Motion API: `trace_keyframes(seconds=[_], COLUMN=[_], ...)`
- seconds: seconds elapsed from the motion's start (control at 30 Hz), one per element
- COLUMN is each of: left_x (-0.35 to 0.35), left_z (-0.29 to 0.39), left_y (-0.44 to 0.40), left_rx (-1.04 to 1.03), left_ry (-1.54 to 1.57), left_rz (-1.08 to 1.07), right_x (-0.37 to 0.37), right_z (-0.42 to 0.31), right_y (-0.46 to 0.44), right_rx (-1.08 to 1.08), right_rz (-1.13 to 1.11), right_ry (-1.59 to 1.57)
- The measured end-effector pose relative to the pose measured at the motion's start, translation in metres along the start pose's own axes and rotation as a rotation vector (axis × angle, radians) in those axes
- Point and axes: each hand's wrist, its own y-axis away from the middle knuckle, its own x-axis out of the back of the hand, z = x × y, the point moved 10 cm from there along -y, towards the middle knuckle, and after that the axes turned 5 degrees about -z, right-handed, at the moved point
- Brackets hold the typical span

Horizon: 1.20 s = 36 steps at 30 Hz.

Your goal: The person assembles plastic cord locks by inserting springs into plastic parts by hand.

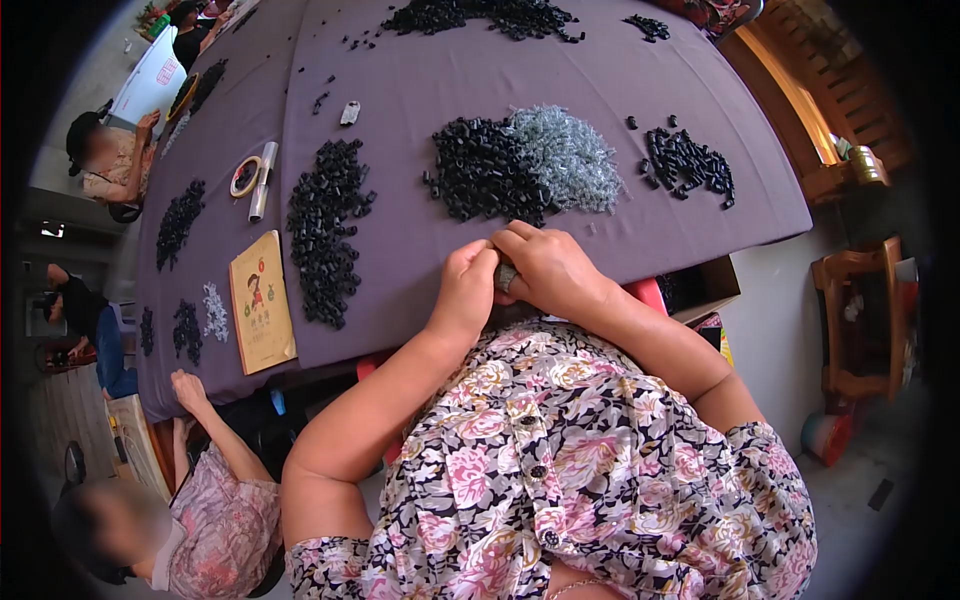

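Both of my hands meet at the table's near edge, just below a pile of black parts (478, 170) and a pile of clear small parts (568, 160) that touch each other. My left hand (470, 280) is closed, with its fingers pinched together; what it holds is too hidden to name. My right hand (548, 262) has its fingers curled round a small greyish thing (505, 275), which shows between the two hands. Another heap of black parts (328, 230) lies left of my hands, and a smaller one (690, 165) to the right.
On the cloth-covered table (400, 90) are a yellow booklet (262, 305), a tape roll (245, 177) and a clear roll (263, 182). Co-workers sit along the left side, one hand (190, 390) at the near-left corner. An open box (715, 290) stands below the right edge.
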Motion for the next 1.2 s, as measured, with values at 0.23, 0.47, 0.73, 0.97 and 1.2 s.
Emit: trace_keyframes(seconds=[0.23, 0.47, 0.73, 0.97, 1.2], left_x=[-0.003, 0.001, -0.002, -0.006, -0.007], left_z=[0.004, -0.003, -0.001, 0.003, 0.002], left_y=[0.004, 0.000, 0.001, 0.009, 0.010], left_rx=[-0.024, -0.048, -0.009, 0.100, 0.095], left_ry=[-0.004, -0.073, -0.103, 0.199, 0.052], left_rz=[-0.026, 0.006, 0.015, -0.250, -0.221], right_x=[0.003, 0.000, 0.001, 0.009, 0.012], right_z=[0.003, 0.001, -0.005, 0.010, 0.003], right_y=[0.004, 0.004, 0.003, 0.005, 0.005], right_rx=[-0.020, -0.009, 0.034, -0.009, 0.075], right_rz=[0.034, 0.020, -0.001, 0.109, 0.092], right_ry=[-0.088, -0.032, 0.017, -0.260, -0.162])
